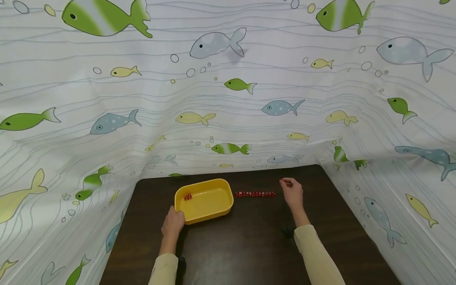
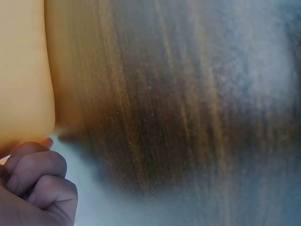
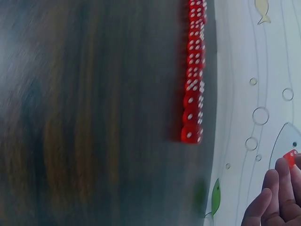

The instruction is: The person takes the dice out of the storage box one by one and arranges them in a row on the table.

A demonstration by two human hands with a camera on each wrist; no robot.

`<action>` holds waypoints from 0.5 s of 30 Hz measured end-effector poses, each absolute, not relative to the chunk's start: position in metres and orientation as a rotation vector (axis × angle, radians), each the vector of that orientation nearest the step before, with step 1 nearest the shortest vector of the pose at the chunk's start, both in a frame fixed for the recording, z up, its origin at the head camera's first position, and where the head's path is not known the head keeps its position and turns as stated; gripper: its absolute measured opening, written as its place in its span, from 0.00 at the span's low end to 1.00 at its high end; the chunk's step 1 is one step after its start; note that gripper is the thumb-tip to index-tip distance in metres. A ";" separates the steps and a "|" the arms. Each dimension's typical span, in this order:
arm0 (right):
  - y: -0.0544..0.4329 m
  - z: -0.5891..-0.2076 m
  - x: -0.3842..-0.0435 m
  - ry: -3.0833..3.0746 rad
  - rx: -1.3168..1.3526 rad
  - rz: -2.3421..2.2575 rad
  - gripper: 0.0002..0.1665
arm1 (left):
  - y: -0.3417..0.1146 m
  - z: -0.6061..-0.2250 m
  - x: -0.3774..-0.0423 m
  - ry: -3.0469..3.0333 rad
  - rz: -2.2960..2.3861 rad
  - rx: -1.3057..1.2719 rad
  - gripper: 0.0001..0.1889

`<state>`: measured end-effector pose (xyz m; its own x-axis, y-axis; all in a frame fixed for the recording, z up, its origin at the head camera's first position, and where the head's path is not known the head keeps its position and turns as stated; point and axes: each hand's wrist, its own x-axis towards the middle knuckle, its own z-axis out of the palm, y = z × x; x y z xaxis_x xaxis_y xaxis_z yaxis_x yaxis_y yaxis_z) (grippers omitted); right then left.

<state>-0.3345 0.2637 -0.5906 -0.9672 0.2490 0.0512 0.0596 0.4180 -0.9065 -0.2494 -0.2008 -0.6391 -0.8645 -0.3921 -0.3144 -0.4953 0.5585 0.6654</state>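
A yellow plastic tub [image 1: 210, 215] stands on the dark table, a few red dice [image 1: 187, 196] lying at its left end. My left hand [image 1: 173, 221] grips the tub's near left corner; in the left wrist view the fingers [image 2: 40, 169] curl under its wall. To the right of the tub runs a straight row of red dice with white pips [image 1: 255, 194], set side by side. Past the row's right end, my right hand [image 1: 293, 192] pinches a single red die [image 3: 290, 157] between thumb and fingertips, raised over the table.
The dark wood-grain table [image 1: 235, 245] has its back edge just behind the tub and the row. A white curtain printed with fish [image 1: 228, 118] hangs behind and along both sides.
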 end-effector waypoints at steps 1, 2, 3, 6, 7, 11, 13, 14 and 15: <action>0.266 -0.591 -0.335 -2.498 -0.268 1.577 0.21 | -0.201 -0.638 -0.250 2.660 1.199 -0.759 0.32; 0.268 -0.591 -0.336 -2.505 -0.263 1.574 0.21 | -0.201 -0.638 -0.251 2.660 1.204 -0.757 0.31; 0.269 -0.592 -0.336 -2.519 -0.257 1.564 0.21 | -0.201 -0.637 -0.252 2.660 1.207 -0.757 0.31; 0.272 -0.598 -0.336 -2.584 -0.253 1.508 0.21 | -0.201 -0.636 -0.251 2.657 1.202 -0.759 0.31; 0.273 -0.600 -0.335 -2.606 -0.258 1.491 0.21 | -0.201 -0.635 -0.250 2.657 1.198 -0.760 0.31; 0.274 -0.612 -0.333 -2.700 -0.287 1.410 0.20 | -0.201 -0.635 -0.247 2.663 1.189 -0.750 0.31; 0.275 -0.617 -0.334 -2.742 -0.284 1.370 0.19 | -0.201 -0.635 -0.247 2.665 1.192 -0.744 0.30; 0.275 -0.619 -0.335 -2.766 -0.278 1.346 0.19 | -0.201 -0.635 -0.247 2.664 1.194 -0.742 0.30; 0.275 -0.620 -0.336 -2.790 -0.269 1.318 0.19 | -0.200 -0.634 -0.247 2.662 1.198 -0.742 0.30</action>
